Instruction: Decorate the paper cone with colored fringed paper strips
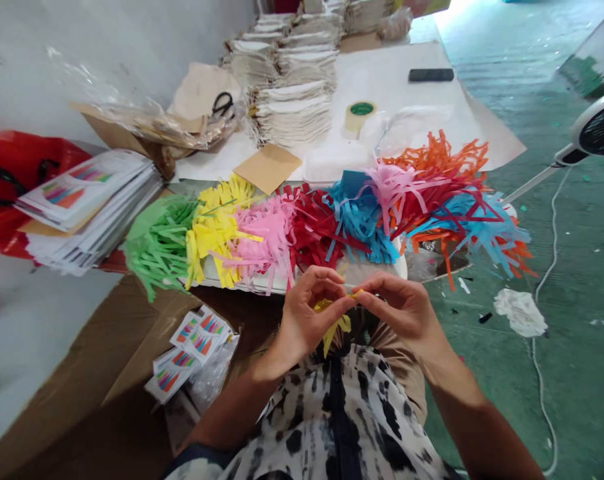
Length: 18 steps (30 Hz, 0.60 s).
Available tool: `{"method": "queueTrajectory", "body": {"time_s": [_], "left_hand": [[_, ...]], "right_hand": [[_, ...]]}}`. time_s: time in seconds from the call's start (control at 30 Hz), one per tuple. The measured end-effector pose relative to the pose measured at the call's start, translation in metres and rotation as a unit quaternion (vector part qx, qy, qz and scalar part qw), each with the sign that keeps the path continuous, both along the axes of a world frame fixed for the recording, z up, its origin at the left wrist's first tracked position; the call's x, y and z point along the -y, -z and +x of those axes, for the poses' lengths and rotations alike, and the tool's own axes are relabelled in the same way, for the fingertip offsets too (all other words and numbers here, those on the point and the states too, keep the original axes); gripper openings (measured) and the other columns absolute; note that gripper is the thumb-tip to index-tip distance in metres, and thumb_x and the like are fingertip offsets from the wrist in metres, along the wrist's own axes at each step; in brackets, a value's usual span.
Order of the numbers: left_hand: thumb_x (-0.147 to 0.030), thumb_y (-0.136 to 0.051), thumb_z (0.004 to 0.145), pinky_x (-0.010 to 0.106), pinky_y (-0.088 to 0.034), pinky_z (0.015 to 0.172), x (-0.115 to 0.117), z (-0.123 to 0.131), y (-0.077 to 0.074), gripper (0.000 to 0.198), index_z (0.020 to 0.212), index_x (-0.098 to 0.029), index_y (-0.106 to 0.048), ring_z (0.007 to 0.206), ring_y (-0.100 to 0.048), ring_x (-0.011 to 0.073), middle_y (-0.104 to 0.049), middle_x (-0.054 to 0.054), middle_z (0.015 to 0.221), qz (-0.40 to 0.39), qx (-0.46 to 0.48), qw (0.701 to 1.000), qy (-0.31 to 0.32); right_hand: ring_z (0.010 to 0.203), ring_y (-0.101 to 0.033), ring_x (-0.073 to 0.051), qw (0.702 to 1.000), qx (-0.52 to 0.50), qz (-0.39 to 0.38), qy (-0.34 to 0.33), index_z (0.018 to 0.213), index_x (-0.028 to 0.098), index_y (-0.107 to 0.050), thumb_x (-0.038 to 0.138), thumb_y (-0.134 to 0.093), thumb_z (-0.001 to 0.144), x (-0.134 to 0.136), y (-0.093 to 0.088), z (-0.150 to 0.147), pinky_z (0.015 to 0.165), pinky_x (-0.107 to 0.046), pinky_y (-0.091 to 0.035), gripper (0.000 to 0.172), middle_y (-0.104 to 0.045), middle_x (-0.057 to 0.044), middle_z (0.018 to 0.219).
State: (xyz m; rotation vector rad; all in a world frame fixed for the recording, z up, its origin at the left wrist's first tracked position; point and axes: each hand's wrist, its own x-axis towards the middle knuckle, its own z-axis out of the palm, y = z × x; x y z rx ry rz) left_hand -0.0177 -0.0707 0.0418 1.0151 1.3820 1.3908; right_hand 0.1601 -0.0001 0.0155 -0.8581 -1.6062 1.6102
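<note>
Where fingers point(382, 283) pinch it, yellow fringe point(343, 324) narrows.

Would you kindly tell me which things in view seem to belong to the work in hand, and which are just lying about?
Likely in the work:
yellow fringed piece, pinched by the left hand and right hand
coloured fringed bunches, just beyond the hands

Probably just lying about:
dark flat object
crumpled white item on the floor
red bag
</note>
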Motion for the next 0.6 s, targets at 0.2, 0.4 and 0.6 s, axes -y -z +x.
{"method": "queueTrajectory", "body": {"time_s": [0.2,0.4,0.6], "left_hand": [[-0.034,-0.089,0.081,0.021,-0.055,0.070,-0.005,0.002,0.007,0.026,0.096,-0.020,-0.074,0.074,-0.069,0.0126,-0.074,0.001,0.083,0.007,-0.052,0.998,0.019],[-0.036,-0.086,0.084,0.023,-0.053,0.066,-0.011,0.003,0.007,0.017,0.085,-0.019,-0.082,0.070,-0.070,0.0148,-0.078,0.005,0.080,0.002,-0.089,0.993,0.074],[-0.036,-0.090,0.079,0.022,-0.051,0.061,-0.012,0.007,0.007,0.020,0.078,-0.020,-0.080,0.065,-0.066,0.0134,-0.076,0.003,0.074,-0.006,-0.054,0.997,0.060]], "right_hand": [[0.078,-0.068,-0.017,0.994,-0.057,-0.062,0.070,0.088,0.026,-0.078,0.042,-0.088,0.083,0.000,0.002,0.006,0.072,-0.028,-0.053,0.019,-0.075,-0.001,0.087],[0.068,-0.061,-0.014,0.989,-0.063,-0.128,0.032,0.080,0.022,-0.076,0.046,-0.091,0.078,-0.002,0.004,0.012,0.061,-0.026,-0.047,0.029,-0.071,-0.001,0.077],[0.072,-0.064,-0.015,0.980,-0.090,-0.178,0.021,0.089,0.025,-0.078,0.047,-0.092,0.077,0.003,0.006,0.011,0.067,-0.027,-0.051,0.029,-0.074,-0.001,0.084]]}}
